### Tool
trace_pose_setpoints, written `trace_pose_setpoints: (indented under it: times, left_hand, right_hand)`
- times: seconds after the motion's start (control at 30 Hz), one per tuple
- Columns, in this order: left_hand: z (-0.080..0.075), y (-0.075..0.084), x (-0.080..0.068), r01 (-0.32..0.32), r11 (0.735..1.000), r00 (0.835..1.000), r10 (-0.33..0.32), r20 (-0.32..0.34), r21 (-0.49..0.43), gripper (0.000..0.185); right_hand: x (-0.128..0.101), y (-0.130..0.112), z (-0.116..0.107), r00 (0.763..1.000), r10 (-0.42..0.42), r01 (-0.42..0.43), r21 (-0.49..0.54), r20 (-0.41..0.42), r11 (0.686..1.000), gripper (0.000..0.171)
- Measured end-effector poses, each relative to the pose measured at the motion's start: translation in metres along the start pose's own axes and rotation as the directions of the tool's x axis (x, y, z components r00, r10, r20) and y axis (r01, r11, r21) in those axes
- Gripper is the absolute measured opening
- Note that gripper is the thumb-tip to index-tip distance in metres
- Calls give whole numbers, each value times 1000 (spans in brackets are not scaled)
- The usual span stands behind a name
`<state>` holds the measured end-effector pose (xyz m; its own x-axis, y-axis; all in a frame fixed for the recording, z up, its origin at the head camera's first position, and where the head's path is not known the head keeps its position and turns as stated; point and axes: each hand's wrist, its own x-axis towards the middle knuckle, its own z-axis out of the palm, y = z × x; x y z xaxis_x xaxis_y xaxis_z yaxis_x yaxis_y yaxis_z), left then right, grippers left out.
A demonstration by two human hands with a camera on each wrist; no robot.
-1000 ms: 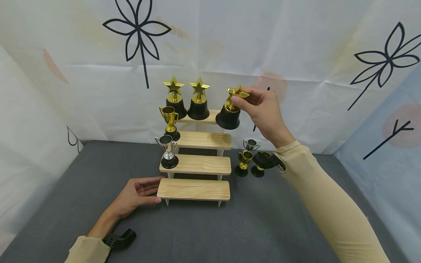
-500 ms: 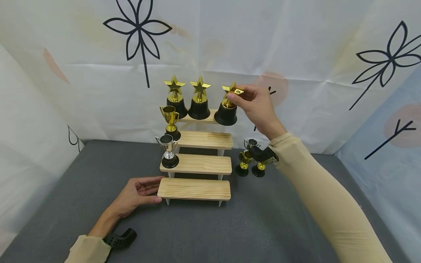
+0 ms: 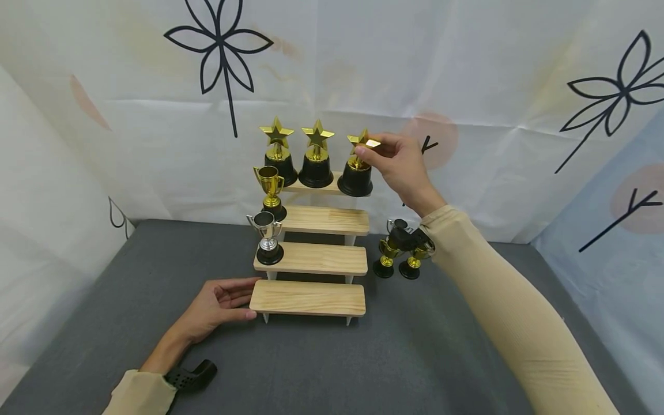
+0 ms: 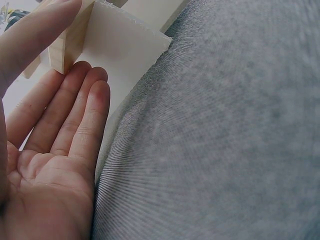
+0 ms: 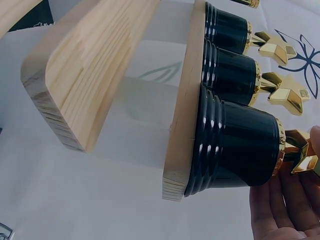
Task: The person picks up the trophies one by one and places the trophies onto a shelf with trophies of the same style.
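Note:
My right hand [image 3: 402, 164] pinches the gold star of a star trophy [image 3: 355, 177] at the right end of the top step. In the right wrist view that trophy's black base [image 5: 240, 145] sits against the top board [image 5: 181, 130]. Two more star trophies [image 3: 316, 164] stand to its left on the same step. My left hand [image 3: 215, 308] is at the left end of the lowest step of the wooden stand [image 3: 308, 298]. Its straight fingers [image 4: 90, 120] lie by the white side support [image 4: 117, 55], with the thumb near the board.
A gold cup [image 3: 270, 187] stands at the left of the second step down, a silver cup [image 3: 267, 233] at the left of the third. Right of the stand, several small cups [image 3: 385, 259] stand on the grey table [image 3: 321, 369], partly behind my right wrist.
My right hand has moved left and slightly up with the star trophy, which has gone from tilted to nearly upright on the top step. The left hand has kept its place.

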<state>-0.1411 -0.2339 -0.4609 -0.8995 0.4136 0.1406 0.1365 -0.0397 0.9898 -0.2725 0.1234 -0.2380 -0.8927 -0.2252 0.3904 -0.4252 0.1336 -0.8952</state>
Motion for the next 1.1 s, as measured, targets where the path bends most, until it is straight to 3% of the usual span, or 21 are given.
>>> trace_pose_setpoints:
  times: [1.1]
  left_hand:
    - [1,2,0,3,1000,1000,-3,-4,-5,69]
  right_hand:
    - [10,5,5,1000,11,-11,-13,-18,1000,30]
